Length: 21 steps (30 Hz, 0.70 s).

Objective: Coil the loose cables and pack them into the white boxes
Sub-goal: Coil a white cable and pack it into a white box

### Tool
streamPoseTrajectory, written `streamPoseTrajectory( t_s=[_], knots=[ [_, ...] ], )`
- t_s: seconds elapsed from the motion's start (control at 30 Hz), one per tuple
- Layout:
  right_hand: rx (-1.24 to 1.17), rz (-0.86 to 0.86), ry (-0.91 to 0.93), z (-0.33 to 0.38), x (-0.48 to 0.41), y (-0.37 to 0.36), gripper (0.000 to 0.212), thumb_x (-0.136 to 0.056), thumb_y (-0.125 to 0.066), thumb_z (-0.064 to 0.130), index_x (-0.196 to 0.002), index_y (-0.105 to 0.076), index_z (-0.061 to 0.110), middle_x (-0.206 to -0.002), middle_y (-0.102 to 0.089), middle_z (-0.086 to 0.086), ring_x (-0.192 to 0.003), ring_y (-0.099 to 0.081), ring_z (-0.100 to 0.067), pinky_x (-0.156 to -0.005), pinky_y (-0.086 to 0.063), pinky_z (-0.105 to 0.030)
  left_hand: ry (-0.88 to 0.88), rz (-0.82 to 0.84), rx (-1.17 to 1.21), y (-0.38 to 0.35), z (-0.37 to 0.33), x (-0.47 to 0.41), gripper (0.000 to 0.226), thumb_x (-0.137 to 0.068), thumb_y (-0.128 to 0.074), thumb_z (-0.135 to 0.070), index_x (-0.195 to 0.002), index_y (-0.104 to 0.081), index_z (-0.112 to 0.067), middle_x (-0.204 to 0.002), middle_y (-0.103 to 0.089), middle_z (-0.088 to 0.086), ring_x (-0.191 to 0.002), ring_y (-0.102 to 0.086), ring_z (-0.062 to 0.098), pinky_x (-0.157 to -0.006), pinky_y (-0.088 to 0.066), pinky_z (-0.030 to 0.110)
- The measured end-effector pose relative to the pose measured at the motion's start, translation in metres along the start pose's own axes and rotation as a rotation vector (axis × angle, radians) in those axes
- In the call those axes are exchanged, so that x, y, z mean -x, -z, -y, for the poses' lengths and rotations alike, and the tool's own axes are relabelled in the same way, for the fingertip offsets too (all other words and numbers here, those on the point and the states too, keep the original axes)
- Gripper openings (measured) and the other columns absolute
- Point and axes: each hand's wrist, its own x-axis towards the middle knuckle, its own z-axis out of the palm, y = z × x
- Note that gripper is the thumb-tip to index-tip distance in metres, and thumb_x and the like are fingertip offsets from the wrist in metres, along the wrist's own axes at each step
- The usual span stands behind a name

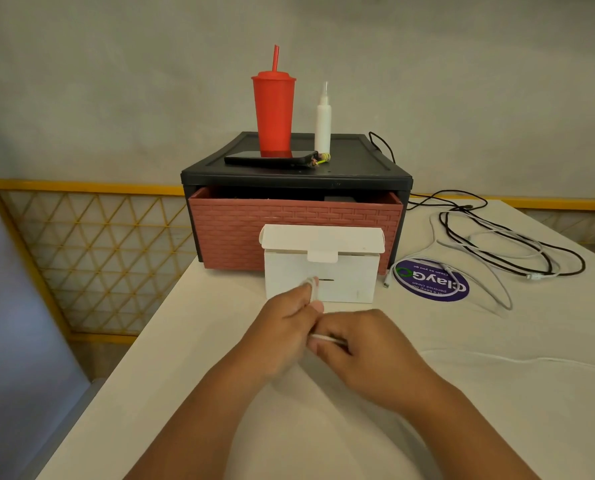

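A white box (344, 278) stands on the table with its lid flap open, in front of a drawer unit. Just before it, my left hand (282, 337) holds a small coil of white cable (314, 287) wound round its fingers. My right hand (362, 351) pinches the same white cable; its loose length (518, 360) trails away to the right across the table. More loose cables, white (497, 289) and black (566, 261), lie tangled at the right.
A black drawer unit (365, 168) with a red-brown drawer (240, 230) stands behind the box, bearing a red cup (274, 112), a white bottle (323, 123) and a phone (268, 158). A purple sticker (427, 289) lies right of the box. The table edge (123, 368) runs down the left.
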Motion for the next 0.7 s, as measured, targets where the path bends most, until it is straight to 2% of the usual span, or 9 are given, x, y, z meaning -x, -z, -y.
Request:
streamPoseTrajectory(
  t_s=[0.07,0.13,0.2,0.33,0.4,0.47,0.57,0.63,0.7],
  knots=[
    [-0.186,-0.113,-0.045,0.002,0.0,0.007,0.023,-0.083,-0.066,0.014,-0.062,-0.061,0.02,-0.051,-0.059,0.018,-0.05,-0.052,0.002,-0.053,-0.034,-0.009,0.054,0.092,0.02,0.003,-0.003,0.001,0.04,-0.094,-0.038,-0.042,-0.08,-0.063,-0.013,-0.053,-0.057,-0.004,-0.058,-0.051,0.014,-0.07,-0.044,0.027],
    [-0.297,-0.21,-0.088,0.002,0.0,0.011,0.021,-0.078,-0.071,0.009,-0.062,-0.061,0.017,-0.048,-0.058,0.017,-0.048,-0.051,0.002,-0.053,-0.036,-0.009,0.08,0.193,-0.01,0.001,-0.007,0.003,0.06,-0.085,-0.03,-0.062,-0.059,-0.049,-0.011,-0.041,-0.042,-0.005,-0.047,-0.041,0.015,-0.068,-0.043,0.027],
    [-0.317,-0.311,-0.121,-0.003,-0.002,0.012,0.023,-0.074,-0.075,0.012,-0.06,-0.059,0.021,-0.05,-0.054,0.012,-0.048,-0.045,-0.003,-0.05,-0.034,-0.013,0.135,0.209,0.068,0.001,-0.012,0.005,0.063,-0.083,-0.036,-0.067,-0.061,-0.044,-0.009,-0.037,-0.03,-0.007,-0.038,-0.029,0.01,-0.064,-0.044,0.022],
    [-0.368,-0.337,-0.126,-0.013,-0.006,0.014,0.024,-0.084,-0.066,0.016,-0.063,-0.058,0.025,-0.06,-0.057,0.017,-0.055,-0.047,0.002,-0.055,-0.035,-0.009,0.138,0.164,0.336,0.006,-0.02,0.008,0.035,-0.083,-0.053,-0.042,-0.064,-0.064,-0.015,-0.04,-0.023,-0.009,-0.035,-0.019,0.006,-0.053,-0.042,0.021],
    [-0.402,-0.282,-0.114,-0.016,-0.008,0.012,0.025,-0.089,-0.056,0.024,-0.064,-0.058,0.031,-0.061,-0.056,0.017,-0.058,-0.048,0.003,-0.058,-0.036,-0.007,0.159,0.129,0.474,0.01,-0.022,0.008,0.033,-0.083,-0.057,-0.037,-0.063,-0.058,-0.01,-0.04,-0.021,-0.009,-0.034,-0.018,0.006,-0.049,-0.041,0.02],
    [-0.473,-0.225,-0.121,-0.017,-0.008,0.008,0.033,-0.093,-0.049,0.021,-0.064,-0.06,0.032,-0.054,-0.052,0.013,-0.052,-0.046,0.002,-0.054,-0.034,-0.007,0.189,0.123,0.599,0.009,-0.022,0.007,0.032,-0.078,-0.05,-0.036,-0.063,-0.056,-0.009,-0.039,-0.02,-0.009,-0.032,-0.018,0.005,-0.047,-0.04,0.021],
    [-0.574,-0.188,-0.154,-0.018,-0.009,0.004,0.03,-0.097,-0.044,0.019,-0.076,-0.066,0.021,-0.048,-0.046,0.009,-0.045,-0.041,0.0,-0.049,-0.032,-0.008,0.219,0.138,0.807,0.007,-0.022,0.006,0.037,-0.08,-0.047,-0.032,-0.069,-0.07,-0.006,-0.038,-0.022,-0.009,-0.03,-0.02,0.004,-0.047,-0.041,0.02],
    [-0.556,-0.179,-0.163,-0.02,-0.01,0.0,0.034,-0.097,-0.043,0.023,-0.071,-0.063,0.033,-0.047,-0.046,0.009,-0.046,-0.039,-0.001,-0.051,-0.031,-0.01,0.222,0.139,0.919,0.006,-0.02,0.006,0.041,-0.081,-0.044,-0.029,-0.08,-0.074,-0.002,-0.037,-0.024,-0.008,-0.03,-0.023,0.003,-0.047,-0.042,0.02],
    [-0.515,-0.173,-0.189,-0.022,-0.01,-0.003,0.04,-0.098,-0.042,0.019,-0.068,-0.061,0.037,-0.046,-0.047,0.009,-0.047,-0.038,-0.002,-0.052,-0.03,-0.013,0.219,0.139,1.005,0.005,-0.02,0.006,0.042,-0.081,-0.043,-0.027,-0.087,-0.074,0.001,-0.037,-0.026,-0.007,-0.03,-0.025,0.004,-0.047,-0.043,0.02]
  ],
)
